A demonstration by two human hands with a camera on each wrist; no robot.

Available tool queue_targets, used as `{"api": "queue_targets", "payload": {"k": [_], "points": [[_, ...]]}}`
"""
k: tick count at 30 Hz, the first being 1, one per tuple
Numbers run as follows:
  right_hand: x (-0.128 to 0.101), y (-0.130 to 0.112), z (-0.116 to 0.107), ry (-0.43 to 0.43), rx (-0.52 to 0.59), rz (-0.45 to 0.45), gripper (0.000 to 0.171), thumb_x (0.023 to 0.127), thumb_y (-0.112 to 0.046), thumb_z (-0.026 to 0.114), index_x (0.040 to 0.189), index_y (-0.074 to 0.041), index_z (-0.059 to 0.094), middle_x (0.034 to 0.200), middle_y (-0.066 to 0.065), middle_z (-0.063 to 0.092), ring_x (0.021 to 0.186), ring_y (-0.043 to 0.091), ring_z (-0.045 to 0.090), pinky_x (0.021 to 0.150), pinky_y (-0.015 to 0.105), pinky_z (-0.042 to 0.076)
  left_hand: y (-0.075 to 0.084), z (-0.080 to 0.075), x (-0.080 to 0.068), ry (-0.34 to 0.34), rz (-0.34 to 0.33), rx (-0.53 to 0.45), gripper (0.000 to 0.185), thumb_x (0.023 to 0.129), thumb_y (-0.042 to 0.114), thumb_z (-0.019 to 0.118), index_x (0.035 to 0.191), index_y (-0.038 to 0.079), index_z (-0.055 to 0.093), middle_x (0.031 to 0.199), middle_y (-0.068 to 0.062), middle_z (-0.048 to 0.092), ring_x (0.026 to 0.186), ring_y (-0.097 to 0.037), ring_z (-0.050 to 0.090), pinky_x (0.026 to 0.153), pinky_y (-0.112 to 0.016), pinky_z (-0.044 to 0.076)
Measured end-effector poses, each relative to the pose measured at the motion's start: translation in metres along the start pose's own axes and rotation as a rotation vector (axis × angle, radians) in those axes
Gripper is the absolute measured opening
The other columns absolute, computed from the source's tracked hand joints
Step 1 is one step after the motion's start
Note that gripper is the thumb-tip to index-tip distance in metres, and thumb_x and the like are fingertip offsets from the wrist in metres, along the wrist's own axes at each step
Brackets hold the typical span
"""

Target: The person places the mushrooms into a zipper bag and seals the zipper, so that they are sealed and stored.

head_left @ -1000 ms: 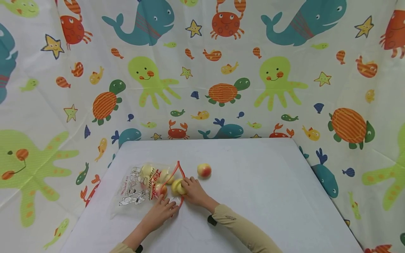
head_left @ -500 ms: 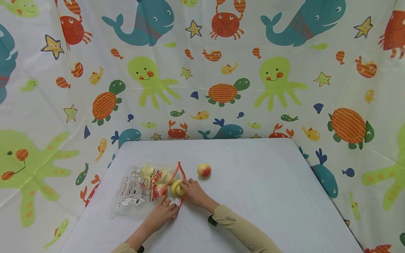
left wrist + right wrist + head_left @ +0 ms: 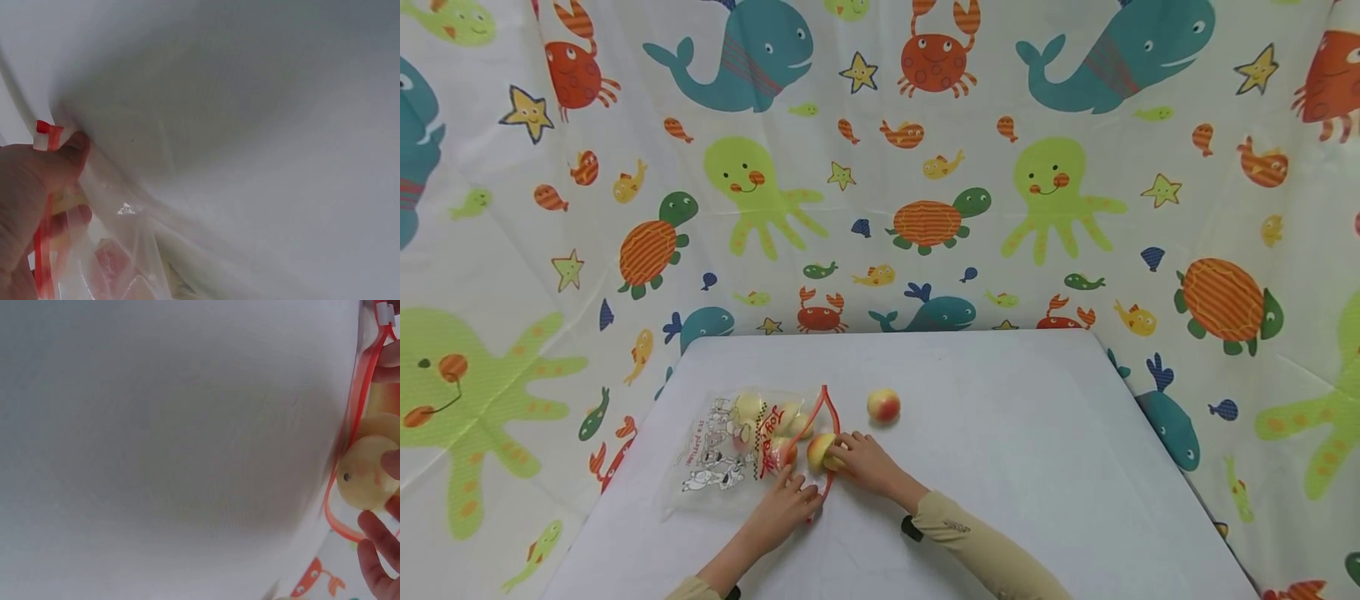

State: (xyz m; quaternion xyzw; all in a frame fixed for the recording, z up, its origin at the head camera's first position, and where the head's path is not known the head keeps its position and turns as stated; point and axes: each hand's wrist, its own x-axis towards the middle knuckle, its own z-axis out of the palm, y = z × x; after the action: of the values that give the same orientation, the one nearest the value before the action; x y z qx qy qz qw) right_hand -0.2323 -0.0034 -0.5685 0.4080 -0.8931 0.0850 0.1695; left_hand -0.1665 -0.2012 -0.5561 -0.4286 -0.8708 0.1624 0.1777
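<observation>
A clear plastic bag with a red zip edge and printed cartoon animals lies on its side, its mouth facing right. Several yellow-and-red peaches show through its film. My left hand holds the lower lip of the mouth, thumb and fingers on the film beside the red zip. At the opening, the thumb and fingertips of my right hand pinch a peach, with another peach close behind it. A single peach sits on the table beyond the bag's mouth.
A white cloth covers the table. Behind it hangs a curtain printed with sea animals, which also runs down both sides.
My right hand has shifted slightly right and down; the peach at its fingertips now shows more of its red side. My left hand and the bag have hardly moved.
</observation>
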Motion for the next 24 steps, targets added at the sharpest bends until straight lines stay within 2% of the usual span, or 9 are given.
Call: {"api": "queue_targets", "payload": {"k": [5, 10, 17, 24], "points": [[-0.004, 0.002, -0.004, -0.013, 0.016, -0.05, 0.026, 0.076, -0.017, 0.066, 0.1, -0.024, 0.062, 0.1, -0.007, 0.057, 0.085, 0.009, 0.054, 0.067, 0.019, 0.041, 0.001, 0.001, -0.001, -0.013, 0.001, -0.012, 0.027, 0.068, 0.017, 0.067, 0.093, 0.025, 0.062, 0.09, 0.008, 0.063, 0.084, -0.018, 0.054, 0.084, -0.043, 0.039], [-0.008, 0.003, -0.009, -0.047, 0.043, -0.078, 0.031, 0.077, -0.012, 0.062, 0.106, -0.021, 0.06, 0.106, -0.005, 0.058, 0.094, 0.011, 0.055, 0.073, 0.022, 0.044, 0.002, 0.001, 0.0, -0.051, -0.006, -0.027, 0.028, 0.07, 0.015, 0.067, 0.096, 0.026, 0.063, 0.09, 0.007, 0.062, 0.085, -0.018, 0.054, 0.085, -0.043, 0.039], [-0.014, 0.005, -0.011, -0.03, 0.063, -0.13, 0.026, 0.078, -0.01, 0.059, 0.103, -0.017, 0.06, 0.113, 0.0, 0.059, 0.101, 0.014, 0.057, 0.079, 0.025, 0.046, 0.002, 0.003, -0.001, 0.012, 0.004, -0.006, 0.028, 0.066, 0.016, 0.067, 0.092, 0.027, 0.064, 0.086, 0.008, 0.061, 0.082, -0.018, 0.054, 0.082, -0.043, 0.04], [-0.016, 0.006, -0.013, -0.079, 0.071, -0.116, 0.033, 0.08, -0.007, 0.057, 0.112, -0.016, 0.057, 0.121, 0.001, 0.056, 0.109, 0.014, 0.054, 0.084, 0.026, 0.045, 0.0, 0.002, -0.001, 0.012, 0.001, -0.029, 0.03, 0.066, 0.014, 0.069, 0.094, 0.026, 0.064, 0.089, 0.007, 0.061, 0.084, -0.019, 0.055, 0.084, -0.044, 0.041]]}}
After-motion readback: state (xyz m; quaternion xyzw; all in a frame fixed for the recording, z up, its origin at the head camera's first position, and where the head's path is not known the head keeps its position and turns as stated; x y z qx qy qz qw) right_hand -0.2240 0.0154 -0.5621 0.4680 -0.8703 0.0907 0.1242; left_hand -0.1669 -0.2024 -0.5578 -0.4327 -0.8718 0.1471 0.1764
